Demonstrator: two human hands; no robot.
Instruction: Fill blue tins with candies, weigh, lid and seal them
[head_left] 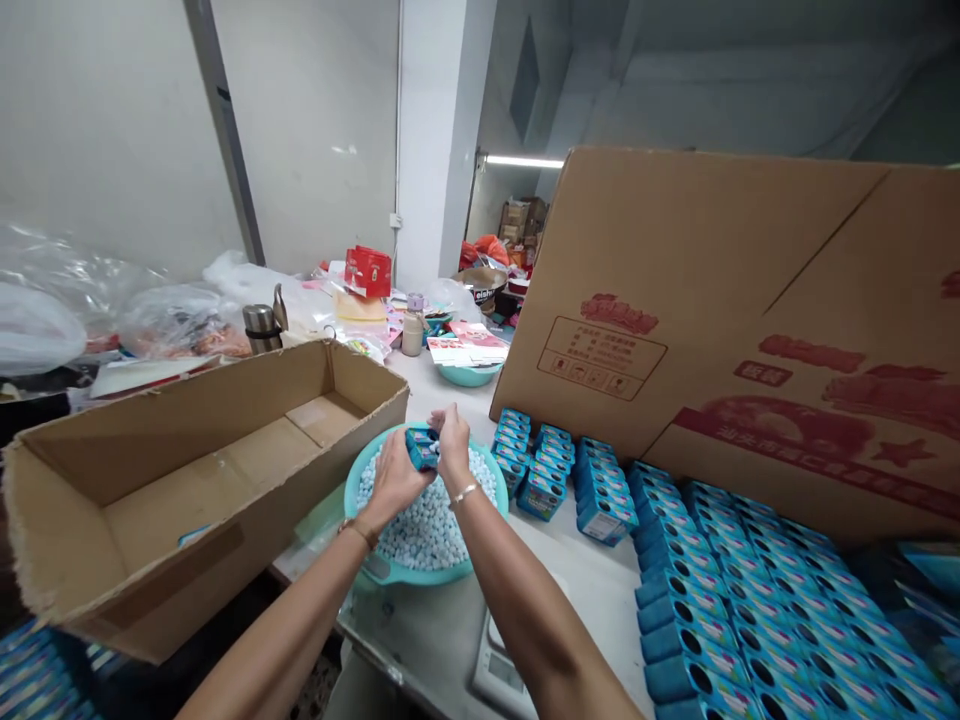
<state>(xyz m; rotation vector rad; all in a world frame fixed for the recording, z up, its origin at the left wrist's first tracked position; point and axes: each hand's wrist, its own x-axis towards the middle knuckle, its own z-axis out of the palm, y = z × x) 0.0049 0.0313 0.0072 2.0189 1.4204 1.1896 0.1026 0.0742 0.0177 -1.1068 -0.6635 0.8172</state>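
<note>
Toward twelve o'clock over the bowl point(429, 577), the left hand point(397, 472) curls its fingers round a box point(421, 450); the right hand point(453, 445) bunches its alongside, contents unclear.

L hand point(399, 478) grips sm. blue box point(421, 450); R hand point(453, 446) close at its R side. Teal basin point(431, 577) w/ pale beads point(427, 535) below both. Open carton point(300, 487) L of hands; box rows point(694, 600) R.

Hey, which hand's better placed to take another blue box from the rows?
Probably the right hand: it's nearer those rows of boxes, while the left hand grips a blue box.
</note>
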